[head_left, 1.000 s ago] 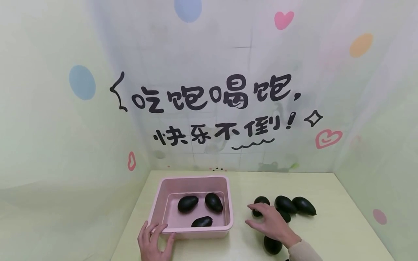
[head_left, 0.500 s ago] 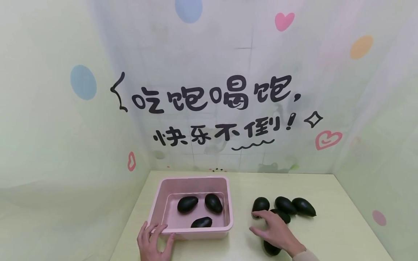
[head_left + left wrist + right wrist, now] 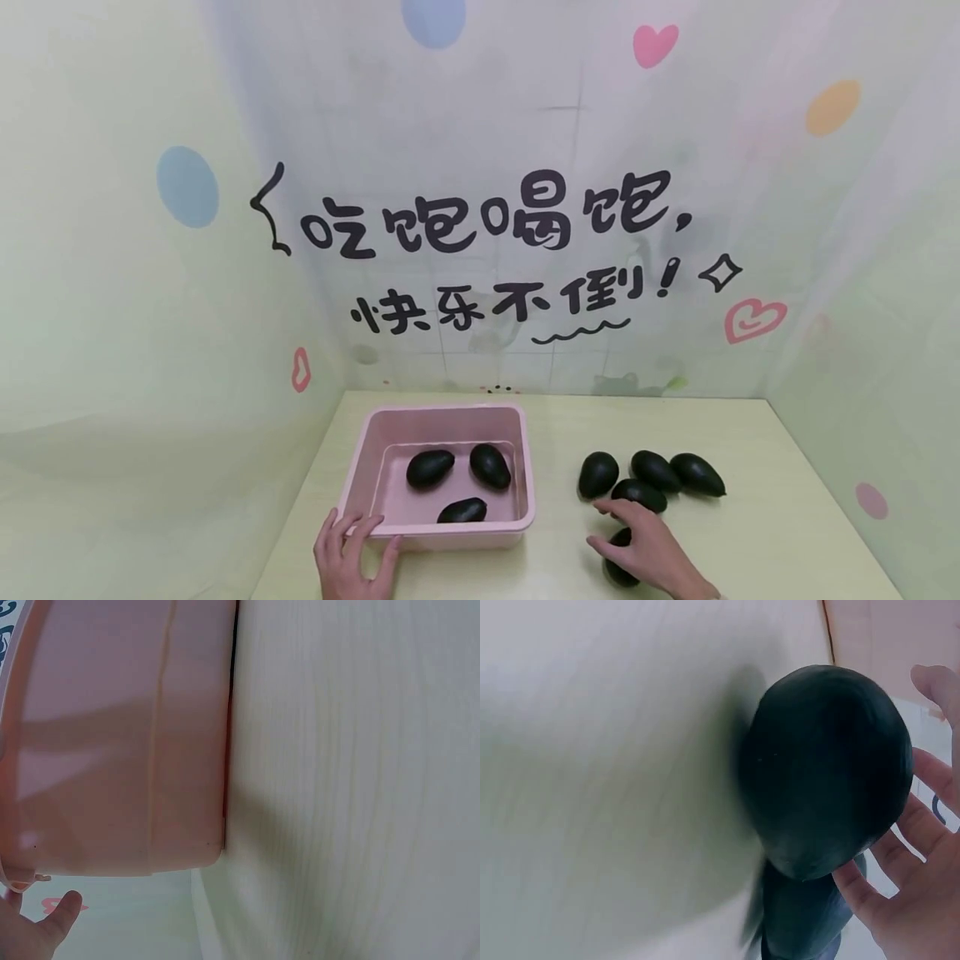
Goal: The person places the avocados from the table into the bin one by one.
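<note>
At the left stands a pink plastic bin (image 3: 450, 542) with 3 dark avocados (image 3: 431, 469) lying inside. The left hand (image 3: 352, 558) holds the bin's near left corner, fingers over the rim and thumb against the front wall. My right hand (image 3: 648, 546) reaches over the nearest loose avocado (image 3: 617, 567), thumb and fingers spread around its far end. In the right wrist view that avocado (image 3: 825, 772) is large, smooth and dark green, with the fingertips right at its side. Just beyond the hand lies another avocado (image 3: 637, 495).
Farther back on the pale wooden table (image 3: 787, 533) lie a left avocado (image 3: 598, 475), a middle avocado (image 3: 655, 471) and a right avocado (image 3: 699, 475), close together. A printed curtain (image 3: 480, 167) borders the table at the back and on both sides.
The right hand has drawn back toward the near edge, from the far left avocado to the nearest one. The left hand and the bin have stayed in place.
</note>
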A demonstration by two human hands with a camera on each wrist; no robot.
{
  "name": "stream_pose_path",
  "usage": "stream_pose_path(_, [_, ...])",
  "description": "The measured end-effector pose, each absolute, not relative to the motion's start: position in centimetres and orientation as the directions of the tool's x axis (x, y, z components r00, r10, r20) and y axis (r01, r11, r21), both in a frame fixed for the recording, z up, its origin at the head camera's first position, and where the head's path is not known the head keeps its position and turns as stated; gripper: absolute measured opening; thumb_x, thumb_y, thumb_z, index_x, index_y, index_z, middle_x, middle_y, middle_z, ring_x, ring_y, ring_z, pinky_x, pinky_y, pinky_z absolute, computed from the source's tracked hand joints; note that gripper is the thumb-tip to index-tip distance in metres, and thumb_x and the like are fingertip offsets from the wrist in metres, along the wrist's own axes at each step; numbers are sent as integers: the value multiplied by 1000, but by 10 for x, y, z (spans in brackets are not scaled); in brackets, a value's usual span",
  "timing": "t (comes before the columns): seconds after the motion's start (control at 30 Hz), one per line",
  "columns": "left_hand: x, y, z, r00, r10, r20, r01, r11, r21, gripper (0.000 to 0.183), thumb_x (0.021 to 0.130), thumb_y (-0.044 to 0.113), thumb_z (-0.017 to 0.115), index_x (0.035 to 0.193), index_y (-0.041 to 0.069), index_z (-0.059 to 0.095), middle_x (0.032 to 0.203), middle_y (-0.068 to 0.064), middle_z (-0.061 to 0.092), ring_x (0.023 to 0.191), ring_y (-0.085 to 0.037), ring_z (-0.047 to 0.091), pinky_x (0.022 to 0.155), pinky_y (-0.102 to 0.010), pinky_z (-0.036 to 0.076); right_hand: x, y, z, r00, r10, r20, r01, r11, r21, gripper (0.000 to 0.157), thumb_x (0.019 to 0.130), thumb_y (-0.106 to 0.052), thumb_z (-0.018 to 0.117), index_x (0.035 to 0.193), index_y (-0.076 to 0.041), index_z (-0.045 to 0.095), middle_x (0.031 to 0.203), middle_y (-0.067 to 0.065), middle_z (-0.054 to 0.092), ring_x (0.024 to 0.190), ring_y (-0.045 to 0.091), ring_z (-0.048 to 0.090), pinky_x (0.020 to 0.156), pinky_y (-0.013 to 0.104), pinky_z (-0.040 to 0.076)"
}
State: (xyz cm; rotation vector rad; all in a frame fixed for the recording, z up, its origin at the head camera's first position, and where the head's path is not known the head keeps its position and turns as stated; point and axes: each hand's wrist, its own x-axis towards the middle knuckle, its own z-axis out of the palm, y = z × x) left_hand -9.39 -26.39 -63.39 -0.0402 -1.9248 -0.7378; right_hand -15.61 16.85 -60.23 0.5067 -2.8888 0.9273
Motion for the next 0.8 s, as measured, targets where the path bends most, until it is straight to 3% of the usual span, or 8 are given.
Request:
stream_pose_path(0.5, [-92,-264,-633,-484,-298,823,341,802,490,59,98,68,63,102,10,76,113,-22,65,146,-21,40,126,-22,19,-142,184,-606,-987,-160,6,-129,776,-617,55,85,-51,87,128,-18,75,127,-9,75,122,24,70,102,43,58])
stream_pose_path(0.8, [-94,-265,-636,-465,-286,838,347,812,470,57,98,66,64,101,10,77,112,-22,66,145,-21,41,128,-25,20,-136,198,-618,-982,-189,14,-159,779,-606,59,83,-57,87,127,-19,74,122,-11,75,116,21,70,98,39,59])
